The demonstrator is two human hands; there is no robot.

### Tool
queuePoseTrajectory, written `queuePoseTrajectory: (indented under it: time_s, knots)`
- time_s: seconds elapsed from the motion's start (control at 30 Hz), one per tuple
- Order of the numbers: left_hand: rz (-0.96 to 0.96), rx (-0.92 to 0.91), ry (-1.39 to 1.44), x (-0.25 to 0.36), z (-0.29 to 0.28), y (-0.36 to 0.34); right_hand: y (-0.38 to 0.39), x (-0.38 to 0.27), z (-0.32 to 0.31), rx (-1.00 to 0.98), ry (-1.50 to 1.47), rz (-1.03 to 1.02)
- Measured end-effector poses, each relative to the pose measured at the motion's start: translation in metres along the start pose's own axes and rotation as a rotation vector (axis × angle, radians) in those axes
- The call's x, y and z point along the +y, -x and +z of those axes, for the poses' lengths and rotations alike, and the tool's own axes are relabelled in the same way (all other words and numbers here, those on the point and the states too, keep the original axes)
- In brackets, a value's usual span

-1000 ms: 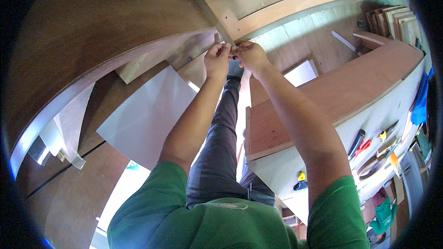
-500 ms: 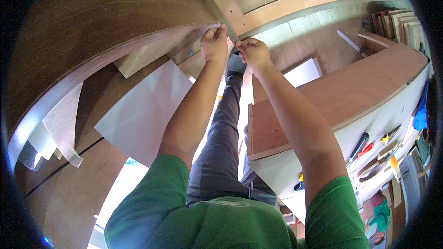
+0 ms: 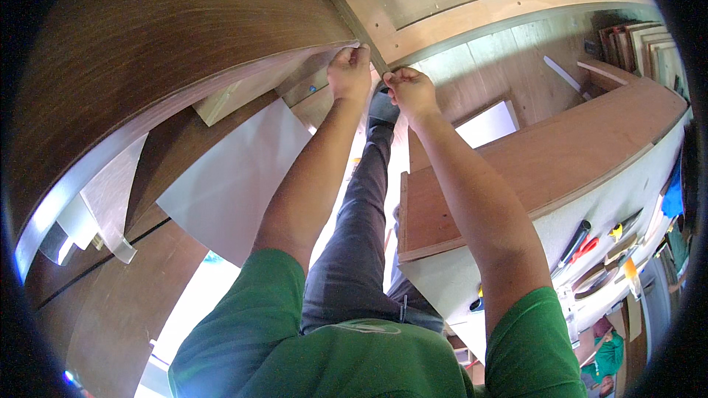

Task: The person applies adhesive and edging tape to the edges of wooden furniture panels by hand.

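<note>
Brown wood grain is borne by a large panel (image 3: 184, 51), its right corner touched by the left hand (image 3: 349, 74), fingertips narrowed. Just beside it, a slim greyish strip's (image 3: 355, 23) lower end is met by the right hand (image 3: 411, 90), fingers curled; whether either is pinched cannot be told.

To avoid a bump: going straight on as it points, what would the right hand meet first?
The right hand would likely meet the narrow brown strip first, just ahead, up and leftward; depth is unclear, so they may already touch.
</note>
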State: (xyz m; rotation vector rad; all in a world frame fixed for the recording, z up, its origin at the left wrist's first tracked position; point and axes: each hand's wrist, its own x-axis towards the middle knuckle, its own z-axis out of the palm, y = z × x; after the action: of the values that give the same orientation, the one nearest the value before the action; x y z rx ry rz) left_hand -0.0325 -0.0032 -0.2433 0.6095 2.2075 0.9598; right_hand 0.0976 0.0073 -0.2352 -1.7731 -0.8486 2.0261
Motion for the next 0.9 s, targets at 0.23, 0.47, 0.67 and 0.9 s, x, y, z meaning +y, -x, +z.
queuePoseTrajectory:
  time_s: [0.23,0.47,0.67,0.9]
  knots:
    - [-0.178,0.016,0.254,0.017,0.005,0.003,0.003,0.003,-0.003,0.050,0.034,0.006]
    - [-0.163,0.111,0.287,0.010,0.014,0.003,0.011,-0.008,-0.002,-0.025,-0.084,0.015]
    - [-0.218,0.035,0.449,0.014,0.016,0.005,0.006,-0.004,-0.005,-0.024,-0.024,0.026]
    - [-0.283,0.026,0.590,0.017,0.013,0.003,0.013,-0.013,-0.004,-0.092,-0.077,0.031]
